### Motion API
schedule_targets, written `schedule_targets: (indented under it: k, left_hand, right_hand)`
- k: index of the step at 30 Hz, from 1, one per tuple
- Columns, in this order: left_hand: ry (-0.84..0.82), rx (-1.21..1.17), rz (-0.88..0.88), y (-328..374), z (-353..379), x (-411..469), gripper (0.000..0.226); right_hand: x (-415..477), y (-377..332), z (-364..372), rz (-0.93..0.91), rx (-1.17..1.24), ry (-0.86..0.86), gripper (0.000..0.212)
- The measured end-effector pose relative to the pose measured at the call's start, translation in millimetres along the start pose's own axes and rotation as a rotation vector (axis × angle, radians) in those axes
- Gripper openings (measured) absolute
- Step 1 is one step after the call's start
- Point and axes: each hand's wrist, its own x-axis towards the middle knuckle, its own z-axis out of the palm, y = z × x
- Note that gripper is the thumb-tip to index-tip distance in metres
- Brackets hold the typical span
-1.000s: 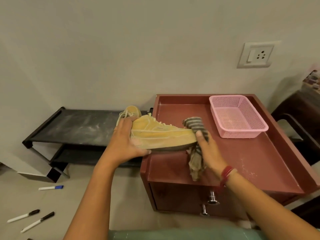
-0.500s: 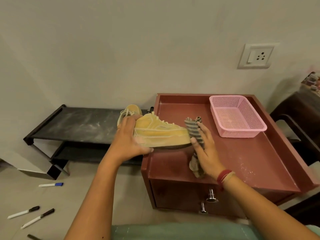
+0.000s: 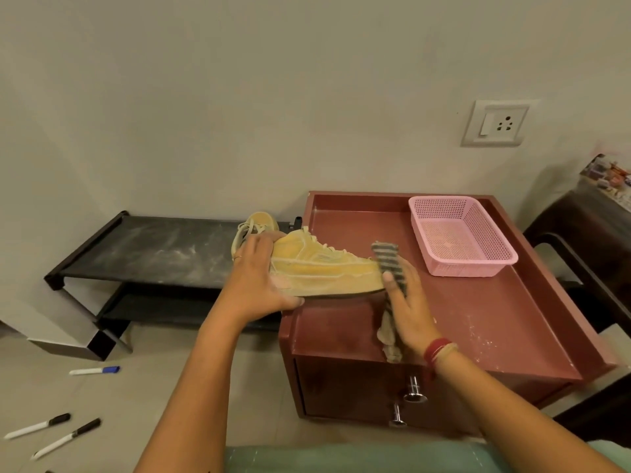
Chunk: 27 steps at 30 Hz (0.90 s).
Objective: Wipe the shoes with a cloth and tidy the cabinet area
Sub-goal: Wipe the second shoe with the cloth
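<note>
L hand (image 3: 259, 281) wrapped round heel/collar of yellow shoe (image 3: 324, 271), thumb under sole, prob bracing it vs wipe pressure. R hand (image 3: 406, 308) at toe end, fingers near-straight, striped cloth (image 3: 387, 259) pinched btw thumb and fingers and pressed to toe cap, loose tail hanging below palm. Shoe upright, toe pointing right, over front-left corner of cabinet (image 3: 532, 302), heel overhanging the edge; can't tell if sole touches the top. Likely kept over the top so dust drops there, not on floor; white specks on that surface. Judged mid-wipe, toe area. Pink basket (image 3: 471, 269) at back right of cabinet top, apart from shoe, nothing visible inside. Drawers closed, 2 knobs (image 3: 415, 392), contents hidden. Dusty black rack (image 3: 153, 250) left of cabinet, 2nd shoe (image 3: 263, 221) on its top shelf behind L hand, not yet wiped by the look. Markers (image 3: 95, 370) scattered on floor, prob basket-bound for the tidy step
</note>
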Motion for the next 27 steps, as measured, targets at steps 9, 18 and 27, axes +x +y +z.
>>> schedule_targets:
  k: [9,18,27]
  left_hand:
    - [-0.298,-0.079,-0.023,9,-14,-21,0.116]
    - [-0.119,-0.108,-0.006,10,-6,-29,0.100]
    - [-0.118,-0.130,0.027,3,-6,-23,0.090]
  right_hand:
    - [34,-6,-32,0.404,0.338,0.294,0.027]
    - [-16,-43,6,-0.232,-0.150,0.070,0.045]
    - [-24,5,24,-0.407,-0.673,-0.325,0.060]
